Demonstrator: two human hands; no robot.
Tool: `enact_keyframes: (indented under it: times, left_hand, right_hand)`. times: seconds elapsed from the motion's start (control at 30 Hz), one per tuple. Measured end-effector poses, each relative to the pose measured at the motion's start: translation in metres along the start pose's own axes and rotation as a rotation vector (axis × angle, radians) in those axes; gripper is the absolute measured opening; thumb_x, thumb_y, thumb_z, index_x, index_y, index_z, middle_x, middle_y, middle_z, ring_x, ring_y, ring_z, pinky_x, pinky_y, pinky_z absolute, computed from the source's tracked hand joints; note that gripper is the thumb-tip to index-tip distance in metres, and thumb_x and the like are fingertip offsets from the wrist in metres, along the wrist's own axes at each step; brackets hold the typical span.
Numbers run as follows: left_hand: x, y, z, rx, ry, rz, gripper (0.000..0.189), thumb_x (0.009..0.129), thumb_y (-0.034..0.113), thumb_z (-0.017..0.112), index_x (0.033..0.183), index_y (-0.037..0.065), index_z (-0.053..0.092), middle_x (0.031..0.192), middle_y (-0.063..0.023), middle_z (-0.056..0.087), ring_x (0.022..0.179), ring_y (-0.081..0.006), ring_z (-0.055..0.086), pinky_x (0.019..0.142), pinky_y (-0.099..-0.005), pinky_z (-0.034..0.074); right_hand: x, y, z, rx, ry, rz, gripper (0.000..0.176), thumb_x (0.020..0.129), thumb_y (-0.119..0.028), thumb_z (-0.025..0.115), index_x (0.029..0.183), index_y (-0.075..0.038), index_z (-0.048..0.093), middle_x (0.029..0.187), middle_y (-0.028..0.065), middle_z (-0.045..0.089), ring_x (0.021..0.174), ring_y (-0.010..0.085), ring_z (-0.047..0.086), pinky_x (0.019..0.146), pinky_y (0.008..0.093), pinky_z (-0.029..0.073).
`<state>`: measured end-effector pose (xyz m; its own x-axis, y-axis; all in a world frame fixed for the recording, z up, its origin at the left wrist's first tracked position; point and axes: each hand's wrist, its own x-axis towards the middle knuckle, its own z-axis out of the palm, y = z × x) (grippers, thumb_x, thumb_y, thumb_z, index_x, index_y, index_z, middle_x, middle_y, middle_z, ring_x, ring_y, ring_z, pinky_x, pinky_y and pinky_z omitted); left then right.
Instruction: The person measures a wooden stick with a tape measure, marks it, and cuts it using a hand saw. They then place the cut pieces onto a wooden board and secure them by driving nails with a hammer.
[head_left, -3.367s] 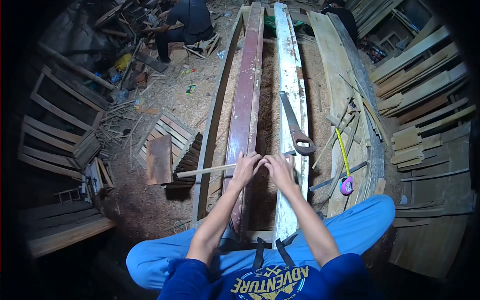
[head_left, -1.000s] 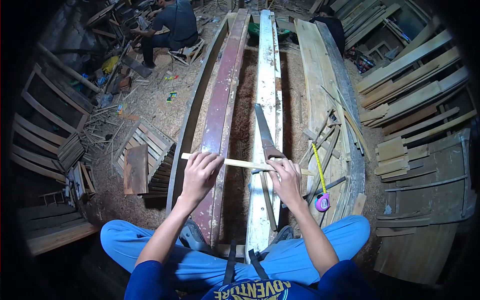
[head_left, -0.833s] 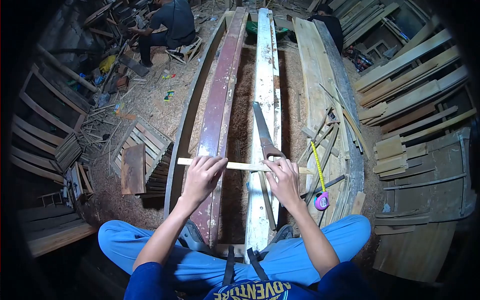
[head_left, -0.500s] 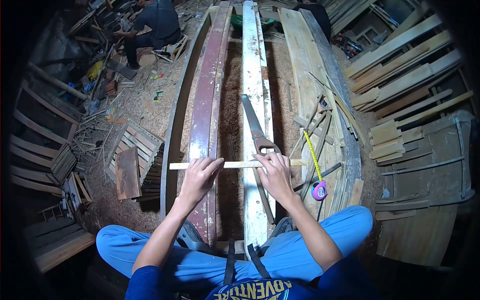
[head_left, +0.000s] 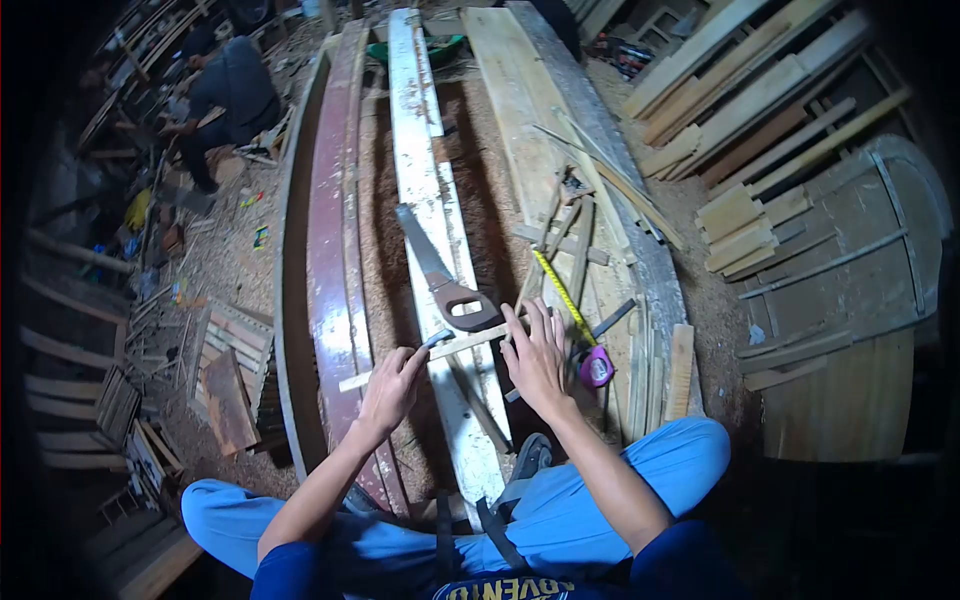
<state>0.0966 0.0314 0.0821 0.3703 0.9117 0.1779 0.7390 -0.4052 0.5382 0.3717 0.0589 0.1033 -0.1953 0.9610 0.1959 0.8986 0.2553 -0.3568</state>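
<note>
A thin pale wooden strip [head_left: 468, 340] lies across the white-painted plank [head_left: 415, 150], tilted up toward the right. My left hand [head_left: 390, 388] is closed at the strip's left part, with a small dark-grey object [head_left: 437, 338] at its fingertips, too small to name. My right hand [head_left: 538, 352] rests over the strip's right part, fingers spread and stretched forward. Just beyond the strip, a handsaw [head_left: 440, 270] lies on the white plank, its brown handle near my right fingers. To the right, a pink tape measure [head_left: 597, 367] has its yellow blade pulled out.
A maroon plank [head_left: 330, 250] runs along the left. Loose wooden sticks [head_left: 583, 240] lie on the pale boards at right. Stacked timber [head_left: 740, 225] stands further right, a slatted crate [head_left: 235, 375] at left. A person [head_left: 235, 95] sits at the upper left.
The view has turned, shifting the planks leftward. The strip is now tilted, my right hand's fingers have spread, and a small dark-grey object shows at my left fingertips.
</note>
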Motion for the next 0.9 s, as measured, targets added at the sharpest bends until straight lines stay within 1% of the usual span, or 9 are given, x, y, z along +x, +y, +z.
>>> enact_keyframes:
  times: [0.17, 0.23, 0.33, 0.43, 0.57, 0.6, 0.7, 0.77, 0.9]
  left_hand:
    - [0.021, 0.004, 0.066, 0.023, -0.120, 0.025, 0.046, 0.091, 0.002, 0.062, 0.137, 0.002, 0.058, 0.115, -0.0180, 0.061, 0.110, -0.0376, 0.060, 0.094, -0.0483, 0.051]
    - [0.033, 0.015, 0.088, -0.005, -0.016, 0.106, 0.044, 0.086, -0.003, 0.063, 0.130, 0.002, 0.063, 0.103, -0.0178, 0.062, 0.097, -0.0380, 0.062, 0.084, -0.0480, 0.051]
    - [0.044, 0.029, 0.111, 0.022, -0.081, 0.101, 0.042, 0.088, 0.001, 0.063, 0.130, 0.004, 0.064, 0.105, -0.0165, 0.063, 0.099, -0.0369, 0.063, 0.086, -0.0475, 0.051]
    - [0.048, 0.041, 0.122, 0.113, -0.115, 0.118, 0.043, 0.091, 0.004, 0.061, 0.134, 0.005, 0.062, 0.113, -0.0158, 0.065, 0.105, -0.0360, 0.064, 0.088, -0.0469, 0.051]
    - [0.050, 0.039, 0.120, 0.110, -0.141, 0.135, 0.044, 0.090, 0.002, 0.061, 0.134, 0.006, 0.062, 0.111, -0.0151, 0.065, 0.103, -0.0351, 0.064, 0.087, -0.0461, 0.052]
    - [0.050, 0.035, 0.115, 0.100, -0.168, 0.127, 0.049, 0.089, 0.004, 0.063, 0.138, 0.007, 0.060, 0.113, -0.0152, 0.064, 0.106, -0.0339, 0.063, 0.089, -0.0456, 0.051]
    - [0.052, 0.027, 0.093, 0.102, -0.200, 0.112, 0.052, 0.090, 0.005, 0.063, 0.142, 0.008, 0.058, 0.113, -0.0153, 0.063, 0.107, -0.0343, 0.063, 0.091, -0.0460, 0.051]
    - [0.054, 0.027, 0.076, 0.069, -0.141, 0.099, 0.053, 0.090, 0.002, 0.063, 0.142, 0.007, 0.058, 0.113, -0.0156, 0.063, 0.105, -0.0356, 0.063, 0.090, -0.0467, 0.052]
    - [0.061, 0.024, 0.045, 0.050, -0.027, 0.172, 0.052, 0.089, 0.000, 0.065, 0.141, 0.006, 0.060, 0.113, -0.0163, 0.064, 0.102, -0.0357, 0.065, 0.088, -0.0456, 0.054]
  right_hand:
    - [-0.037, 0.078, 0.022, -0.023, 0.041, 0.457, 0.082, 0.094, -0.024, 0.071, 0.163, -0.009, 0.029, 0.157, 0.0280, 0.035, 0.148, 0.0476, 0.032, 0.121, 0.0618, 0.025]
    - [-0.053, 0.108, 0.031, 0.019, -0.035, 0.631, 0.087, 0.092, -0.025, 0.072, 0.164, -0.011, 0.026, 0.158, 0.0278, 0.034, 0.148, 0.0482, 0.032, 0.121, 0.0625, 0.025]
    - [-0.071, 0.134, 0.049, 0.040, -0.165, 0.800, 0.092, 0.089, -0.024, 0.074, 0.165, -0.013, 0.023, 0.160, 0.0273, 0.031, 0.147, 0.0479, 0.032, 0.119, 0.0661, 0.026]
    - [-0.086, 0.144, 0.071, -0.094, -0.261, 0.857, 0.096, 0.088, -0.023, 0.074, 0.166, -0.015, 0.020, 0.162, 0.0256, 0.029, 0.147, 0.0463, 0.032, 0.117, 0.0699, 0.026]
    - [-0.079, 0.149, 0.060, -0.106, -0.340, 0.871, 0.107, 0.081, -0.017, 0.084, 0.165, -0.018, 0.018, 0.152, 0.0199, 0.038, 0.140, 0.0441, 0.040, 0.110, 0.0680, 0.040]
    - [-0.078, 0.149, 0.059, -0.108, -0.320, 0.848, 0.109, 0.077, -0.016, 0.088, 0.164, -0.016, 0.021, 0.142, 0.0198, 0.043, 0.135, 0.0431, 0.043, 0.105, 0.0639, 0.046]
    - [-0.069, 0.137, 0.058, -0.084, -0.201, 0.812, 0.104, 0.077, -0.020, 0.086, 0.160, -0.007, 0.025, 0.138, 0.0246, 0.044, 0.131, 0.0462, 0.045, 0.100, 0.0565, 0.052]
    - [-0.053, 0.127, 0.042, 0.006, -0.073, 0.807, 0.094, 0.079, -0.026, 0.085, 0.154, -0.006, 0.033, 0.139, 0.0236, 0.046, 0.129, 0.0450, 0.046, 0.101, 0.0586, 0.050]
    - [-0.028, 0.105, 0.009, 0.025, 0.037, 0.687, 0.093, 0.082, -0.029, 0.080, 0.157, -0.003, 0.031, 0.136, 0.0253, 0.046, 0.125, 0.0459, 0.047, 0.099, 0.0572, 0.050]
